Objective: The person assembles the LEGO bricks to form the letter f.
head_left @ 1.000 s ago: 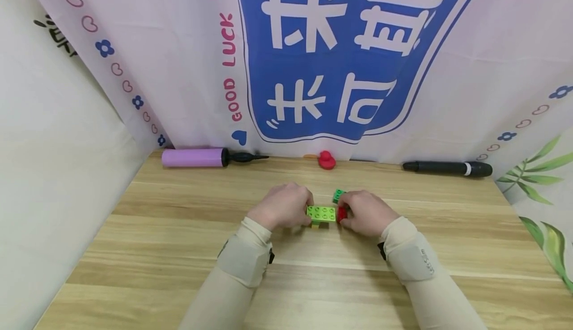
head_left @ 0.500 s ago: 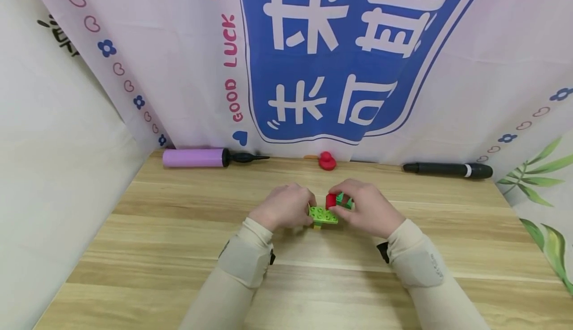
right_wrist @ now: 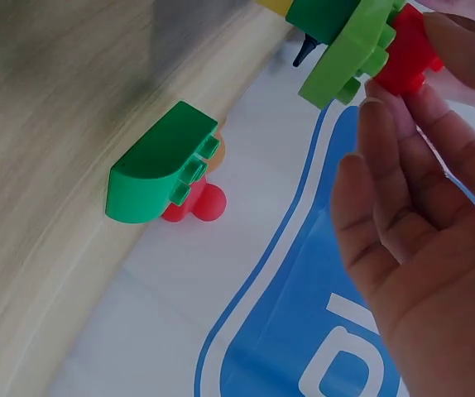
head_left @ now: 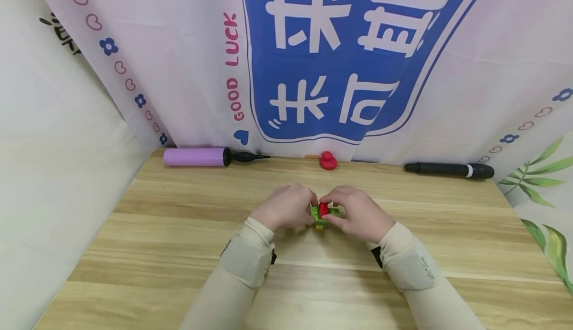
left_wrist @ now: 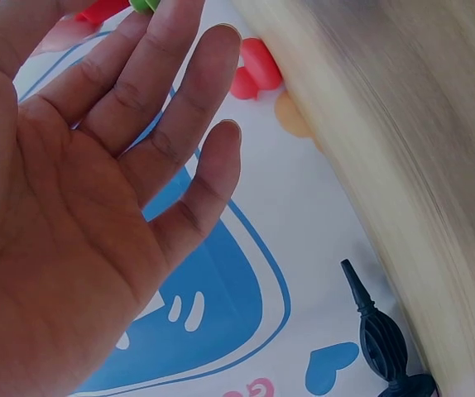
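My left hand grips the left end of a lime-green toy building brick. Under it sit a dark green brick and a yellow one. With thumb and fingertips, my right hand pinches a red brick right at the lime brick's studs. The right wrist view has this stack at its top edge, the red brick against the studded side. In the left wrist view my palm fills the left side, and only bits of the bricks show at the top.
A green brick with a rounded end stands apart on the wooden table. Along the back lie a purple hand pump with a black nozzle, a red rubber duck and a black tube-shaped object. A printed cloth hangs behind.
My right hand has lifted the red brick off the table from the lime brick's right and carried it left onto its studs. The left hand keeps its grip, nearly unmoved.
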A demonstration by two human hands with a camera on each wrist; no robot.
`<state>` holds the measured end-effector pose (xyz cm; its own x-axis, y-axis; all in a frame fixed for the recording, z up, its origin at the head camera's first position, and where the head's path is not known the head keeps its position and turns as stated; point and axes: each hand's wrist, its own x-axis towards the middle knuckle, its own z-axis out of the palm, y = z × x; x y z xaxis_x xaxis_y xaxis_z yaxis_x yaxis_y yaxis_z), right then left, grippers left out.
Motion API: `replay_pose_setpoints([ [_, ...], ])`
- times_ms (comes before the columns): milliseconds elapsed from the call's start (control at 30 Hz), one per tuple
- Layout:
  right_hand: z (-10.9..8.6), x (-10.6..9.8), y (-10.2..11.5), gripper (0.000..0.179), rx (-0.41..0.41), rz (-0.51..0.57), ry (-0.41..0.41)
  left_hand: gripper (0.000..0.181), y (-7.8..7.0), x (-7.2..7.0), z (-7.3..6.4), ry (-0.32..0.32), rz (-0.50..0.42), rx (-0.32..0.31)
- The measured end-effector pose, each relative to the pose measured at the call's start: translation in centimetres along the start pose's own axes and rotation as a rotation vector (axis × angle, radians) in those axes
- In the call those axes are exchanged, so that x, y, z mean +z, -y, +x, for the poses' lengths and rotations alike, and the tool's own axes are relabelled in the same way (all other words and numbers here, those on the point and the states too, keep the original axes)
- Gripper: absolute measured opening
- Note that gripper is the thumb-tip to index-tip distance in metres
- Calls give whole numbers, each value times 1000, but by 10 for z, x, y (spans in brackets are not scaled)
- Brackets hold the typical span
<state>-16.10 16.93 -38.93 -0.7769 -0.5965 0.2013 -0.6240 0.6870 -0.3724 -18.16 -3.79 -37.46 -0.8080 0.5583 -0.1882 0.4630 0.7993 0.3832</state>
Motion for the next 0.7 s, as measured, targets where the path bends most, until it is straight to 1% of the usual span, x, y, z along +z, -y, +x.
replay_pose_setpoints([
  [233,0,1,0,29,9,23,-4,26,2,-2,-2,3,-10,-23],
  [467,0,1,1,27,12,40,-7,20,5,-3,-3,-3,7,-10],
  [700,-1,1,2,27,24,45,-1,23,5,-3,-3,7,1,-15],
])
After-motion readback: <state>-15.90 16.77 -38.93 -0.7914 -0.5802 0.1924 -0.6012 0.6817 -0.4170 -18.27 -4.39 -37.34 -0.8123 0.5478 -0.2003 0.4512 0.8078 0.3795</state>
